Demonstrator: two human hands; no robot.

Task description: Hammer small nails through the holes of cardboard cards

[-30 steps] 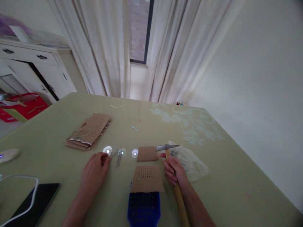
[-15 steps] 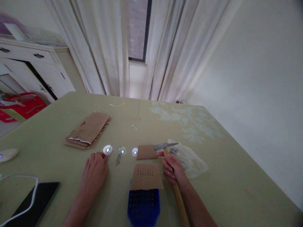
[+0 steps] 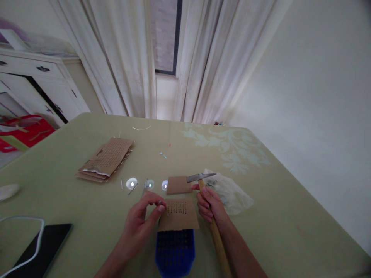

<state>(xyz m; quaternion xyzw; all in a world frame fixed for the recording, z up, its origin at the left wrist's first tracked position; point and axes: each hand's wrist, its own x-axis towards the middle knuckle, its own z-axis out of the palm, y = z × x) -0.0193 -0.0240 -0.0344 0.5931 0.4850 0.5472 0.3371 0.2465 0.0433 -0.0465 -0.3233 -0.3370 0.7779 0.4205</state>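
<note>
Between thumb and forefinger, my left hand (image 3: 142,220) pinches a nail (image 3: 164,204) over the left side of a punched cardboard piece (image 3: 181,221). Rows of small holes run across that cardboard, which rests over the far end of a blue perforated plastic basket (image 3: 175,251). My right hand (image 3: 211,202) grips a hammer (image 3: 218,247) by its wooden handle, the metal head raised just right of a plain cardboard piece (image 3: 177,185). A few loose nails (image 3: 133,189) lie on the table beyond my left hand, some partly hidden by it.
A stack of punched cardboard (image 3: 107,160) lies at the far left. Right of the hammer is a clear plastic bag (image 3: 232,193) with small dark things inside. A black tablet (image 3: 43,251), a white cable (image 3: 39,239) and a white mouse-like object (image 3: 8,192) occupy the near left.
My left hand has moved right from the loose nails to the punched cardboard, bringing a nail with it. My right hand keeps the hammer in nearly the same place.
</note>
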